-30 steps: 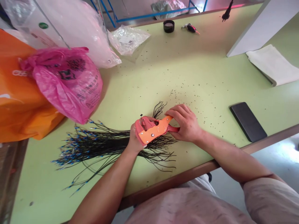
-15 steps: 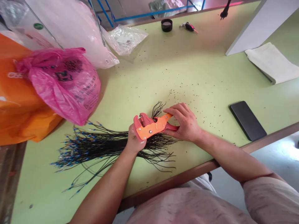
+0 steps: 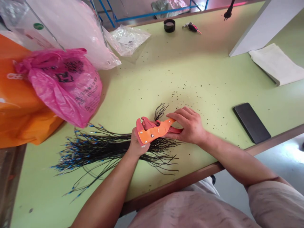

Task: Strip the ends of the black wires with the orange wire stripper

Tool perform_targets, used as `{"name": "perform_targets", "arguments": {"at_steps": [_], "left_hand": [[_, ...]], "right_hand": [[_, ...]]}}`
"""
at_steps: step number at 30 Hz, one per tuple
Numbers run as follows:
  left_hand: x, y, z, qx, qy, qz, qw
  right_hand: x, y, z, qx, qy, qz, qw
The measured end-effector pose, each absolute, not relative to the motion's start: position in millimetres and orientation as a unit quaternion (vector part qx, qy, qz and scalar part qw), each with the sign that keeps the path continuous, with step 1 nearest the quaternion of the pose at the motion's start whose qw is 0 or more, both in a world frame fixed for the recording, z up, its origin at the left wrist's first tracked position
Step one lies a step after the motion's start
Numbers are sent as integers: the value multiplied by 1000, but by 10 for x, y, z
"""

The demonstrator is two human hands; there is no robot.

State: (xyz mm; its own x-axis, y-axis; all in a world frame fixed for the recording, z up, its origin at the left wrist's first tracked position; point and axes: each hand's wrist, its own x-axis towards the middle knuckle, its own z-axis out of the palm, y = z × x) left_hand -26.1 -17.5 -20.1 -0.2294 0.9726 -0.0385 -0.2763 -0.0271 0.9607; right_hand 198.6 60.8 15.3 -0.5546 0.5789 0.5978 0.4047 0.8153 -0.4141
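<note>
My right hand (image 3: 188, 126) is closed round the handles of an orange wire stripper (image 3: 153, 131), held just above the green table (image 3: 180, 72). My left hand (image 3: 135, 146) sits behind the tool's jaw end, its fingers mostly hidden by the tool; it seems closed on thin black wire fed into the jaws. Under both hands lies a bundle of black wires (image 3: 104, 148) with blue-tipped ends fanning out to the left.
A pink plastic bag (image 3: 64, 84), an orange bag (image 3: 16, 104) and clear bags (image 3: 78, 28) crowd the left. A black phone (image 3: 251, 123) lies at the right near the table edge. White folded cloth (image 3: 276, 63), a black cap (image 3: 169, 25), keys (image 3: 192, 27). Small black insulation bits scatter the middle.
The stripper and both hands have stayed almost in place; the tool has tilted slightly and dropped a little toward the wires.
</note>
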Motion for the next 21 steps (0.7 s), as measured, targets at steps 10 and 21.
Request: {"name": "perform_targets", "arguments": {"at_steps": [10,21], "left_hand": [[-251,-216,-143,362,461,634,504],[-332,-161,-119,343,487,604,530]], "right_hand": [[2011,596,170,-256,-874,120,396],[1961,608,142,-220,-880,135,399]]}}
